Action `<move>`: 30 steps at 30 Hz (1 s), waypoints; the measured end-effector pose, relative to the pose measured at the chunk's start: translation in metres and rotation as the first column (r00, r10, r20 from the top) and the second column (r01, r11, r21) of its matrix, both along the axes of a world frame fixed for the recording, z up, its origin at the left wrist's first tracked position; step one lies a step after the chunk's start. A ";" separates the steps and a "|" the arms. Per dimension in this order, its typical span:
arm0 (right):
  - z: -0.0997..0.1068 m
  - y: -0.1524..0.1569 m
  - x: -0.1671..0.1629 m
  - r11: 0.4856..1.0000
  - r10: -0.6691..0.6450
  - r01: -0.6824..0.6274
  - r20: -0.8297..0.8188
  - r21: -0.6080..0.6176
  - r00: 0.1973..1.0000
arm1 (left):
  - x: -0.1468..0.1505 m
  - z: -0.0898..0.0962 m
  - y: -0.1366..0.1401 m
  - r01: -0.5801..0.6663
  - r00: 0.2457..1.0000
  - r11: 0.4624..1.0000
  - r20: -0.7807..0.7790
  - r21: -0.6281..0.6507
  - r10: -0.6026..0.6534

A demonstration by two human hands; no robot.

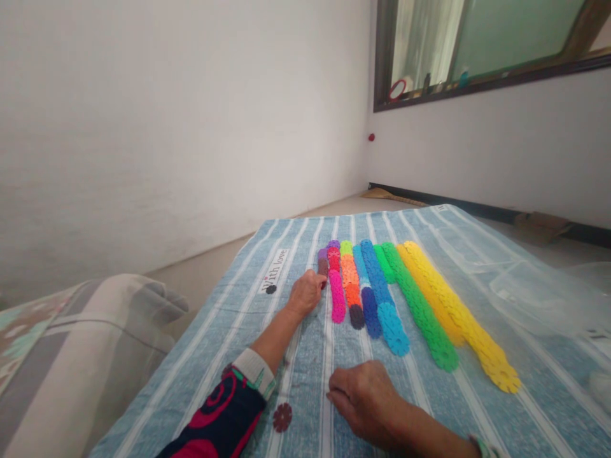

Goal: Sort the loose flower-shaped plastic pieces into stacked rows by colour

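My left hand (307,294) is closed at the near end of a short row of brown and purple discs (323,262), its fingertips pinching a brown snowflake disc. My right hand (366,399) hovers low over the cloth with its fingers curled together; whatever is in them, if anything, is hidden. Overlapping snowflake discs lie in rows by colour: pink and red (337,296), orange (351,277), blue (377,280), green (422,312) and yellow (461,315). One loose brown disc (282,417) rests by my left sleeve, and a black disc (271,289) lies on the printed lettering.
A blue-and-white striped cloth (229,343) covers the table. Clear plastic packaging (534,299) sits at the right. Grey striped fabric (105,343) bulges at the left, beside the table. A white wall and a window (515,38) stand behind.
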State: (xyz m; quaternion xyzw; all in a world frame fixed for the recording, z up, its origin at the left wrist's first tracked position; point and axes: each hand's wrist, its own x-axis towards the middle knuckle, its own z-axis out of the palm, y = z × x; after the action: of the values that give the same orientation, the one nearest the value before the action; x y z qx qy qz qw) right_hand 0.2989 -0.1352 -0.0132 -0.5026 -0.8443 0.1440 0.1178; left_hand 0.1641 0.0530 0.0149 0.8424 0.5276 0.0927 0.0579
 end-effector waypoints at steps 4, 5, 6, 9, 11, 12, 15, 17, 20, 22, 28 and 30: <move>0.000 0.000 0.000 1.000 0.001 -0.001 0.010 -0.005 1.000 | 0.000 -0.003 -0.001 -0.006 1.000 0.999 -0.010 0.036 0.007; 0.001 0.000 0.000 1.000 0.003 -0.003 0.012 -0.009 1.000 | -0.001 -0.003 -0.002 -0.013 1.000 0.999 -0.007 0.046 0.014; 0.001 0.000 0.000 1.000 0.004 -0.004 0.013 -0.012 1.000 | -0.001 -0.003 -0.002 -0.022 1.000 0.998 -0.007 0.055 0.023; 0.003 -0.001 0.001 1.000 0.003 -0.003 0.019 -0.016 1.000 | 0.000 -0.002 -0.002 -0.030 0.999 0.997 -0.023 0.068 0.031; 0.003 -0.001 0.001 1.000 0.003 -0.003 0.022 -0.016 1.000 | 0.000 -0.001 0.000 -0.018 0.999 0.997 -0.045 0.072 0.021; 0.003 0.000 0.001 1.000 0.005 -0.004 0.023 -0.017 1.000 | 0.000 -0.001 0.001 -0.010 0.998 0.997 -0.056 0.078 0.015; 0.002 0.001 0.000 1.000 0.002 -0.002 0.033 -0.022 0.999 | 0.000 -0.004 0.005 0.005 0.997 0.995 -0.078 0.104 0.004; 0.002 0.001 0.000 1.000 0.000 0.001 0.041 -0.025 0.999 | 0.000 -0.006 0.007 0.007 0.997 0.994 -0.071 0.113 0.001; 0.001 0.001 0.000 1.000 0.005 -0.005 0.035 -0.018 0.999 | -0.001 -0.008 0.007 0.000 0.999 0.992 -0.046 0.123 0.006; 0.001 0.001 0.000 1.000 0.007 -0.006 0.029 -0.013 1.000 | -0.001 -0.007 0.005 -0.018 0.999 0.991 -0.034 0.131 0.023; 0.001 0.001 0.000 1.000 0.007 -0.006 0.036 -0.017 0.999 | -0.004 -0.008 -0.002 -0.101 0.995 0.989 0.018 0.111 0.100; 0.000 0.001 0.000 1.000 0.007 -0.007 0.028 -0.011 1.000 | -0.004 -0.008 -0.003 -0.109 0.994 0.989 0.036 0.104 0.106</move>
State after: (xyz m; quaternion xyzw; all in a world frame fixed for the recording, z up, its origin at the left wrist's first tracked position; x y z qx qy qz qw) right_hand 0.2993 -0.1339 -0.0127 -0.5021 -0.8468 0.1423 0.1028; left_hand 0.1596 0.0504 0.0064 0.8132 0.5656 0.1363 0.0164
